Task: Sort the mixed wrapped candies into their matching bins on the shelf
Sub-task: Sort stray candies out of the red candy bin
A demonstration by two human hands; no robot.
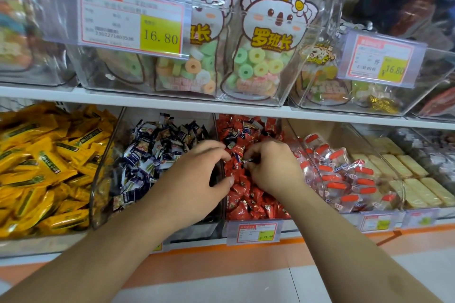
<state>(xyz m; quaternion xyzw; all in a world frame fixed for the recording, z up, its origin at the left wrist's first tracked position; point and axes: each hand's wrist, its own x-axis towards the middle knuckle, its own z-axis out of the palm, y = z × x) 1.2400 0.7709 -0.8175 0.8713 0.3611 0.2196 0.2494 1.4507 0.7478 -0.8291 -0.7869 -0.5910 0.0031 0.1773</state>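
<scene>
Candies lie in clear bins along the lower shelf: yellow bin looks sorted, dark bin mostly dark, red bin w/ several dark strays near the back, so sorting seems partway. Left hand hovers over the divider, grip curled, apparently empty. Right hand pinches a dark candy in the red bin.

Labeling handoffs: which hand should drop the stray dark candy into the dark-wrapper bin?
Probably left. The left hand sits at the divider beside the dark-wrapper bin; the right hand is pinching the dark candy over the red bin, farther away.
</scene>
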